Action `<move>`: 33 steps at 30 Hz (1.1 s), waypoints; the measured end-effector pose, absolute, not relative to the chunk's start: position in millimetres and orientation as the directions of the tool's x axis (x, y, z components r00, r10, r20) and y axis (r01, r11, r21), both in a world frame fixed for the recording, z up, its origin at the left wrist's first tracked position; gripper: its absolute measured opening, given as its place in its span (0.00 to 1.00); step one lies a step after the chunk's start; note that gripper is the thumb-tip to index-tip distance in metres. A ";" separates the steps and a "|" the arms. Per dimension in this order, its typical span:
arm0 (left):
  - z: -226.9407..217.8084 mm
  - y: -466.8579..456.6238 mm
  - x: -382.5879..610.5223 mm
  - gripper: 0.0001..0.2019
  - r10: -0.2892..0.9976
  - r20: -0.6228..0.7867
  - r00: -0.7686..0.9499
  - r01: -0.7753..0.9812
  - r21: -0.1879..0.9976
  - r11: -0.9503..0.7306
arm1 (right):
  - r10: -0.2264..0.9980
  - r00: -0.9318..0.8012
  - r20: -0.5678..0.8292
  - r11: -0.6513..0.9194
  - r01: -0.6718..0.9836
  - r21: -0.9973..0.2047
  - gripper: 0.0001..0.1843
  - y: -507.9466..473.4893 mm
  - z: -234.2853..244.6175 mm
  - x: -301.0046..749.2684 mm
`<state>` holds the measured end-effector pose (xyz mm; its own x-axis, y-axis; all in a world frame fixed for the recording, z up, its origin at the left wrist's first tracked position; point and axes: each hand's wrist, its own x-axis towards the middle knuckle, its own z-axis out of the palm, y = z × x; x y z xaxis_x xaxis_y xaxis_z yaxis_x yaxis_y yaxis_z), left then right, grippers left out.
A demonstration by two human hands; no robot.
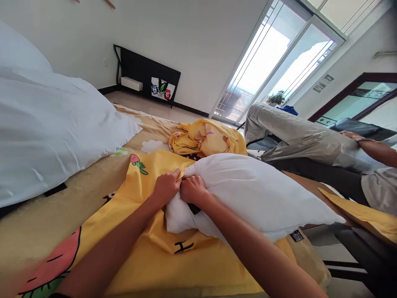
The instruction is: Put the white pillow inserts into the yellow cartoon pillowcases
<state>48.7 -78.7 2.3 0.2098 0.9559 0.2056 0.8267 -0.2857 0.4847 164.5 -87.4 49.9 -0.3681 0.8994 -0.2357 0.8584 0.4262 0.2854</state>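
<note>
A white pillow (245,190) lies across a yellow pillowcase (198,269) printed with carrots and lettering. My left hand (167,186) is closed on the pillowcase fabric beside the pillow's near left end. Right up against it, my right hand (194,190) makes a fist around the bunched end of the white pillow. A small dark patch shows under the right wrist; I cannot make out what it is. Both sets of fingertips are partly hidden in the cloth.
A large white pillow (58,124) fills the left side of the tan bedspread (102,182). Crumpled yellow bedding (211,136) lies beyond my hands. Another person's trousered leg (297,128) and forearm (376,149) are at the right. A black shelf (139,62) stands by the far wall.
</note>
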 end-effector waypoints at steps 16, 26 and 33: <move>33.5 -112.2 27.2 0.12 0.917 0.287 0.278 0.874 0.320 -0.365 | 0.727 -0.429 0.537 0.407 0.898 0.168 0.34 -271.3 -28.5 275.6; 31.5 -203.2 22.2 0.17 0.760 0.024 0.649 0.731 0.256 -0.632 | 0.745 -0.619 0.249 0.632 0.774 0.033 0.16 -139.4 87.7 240.6; 84.6 -224.8 45.7 0.25 0.783 0.104 0.613 0.760 0.195 -0.620 | 0.723 -0.691 0.009 0.684 0.714 -0.153 0.08 -146.0 43.8 192.2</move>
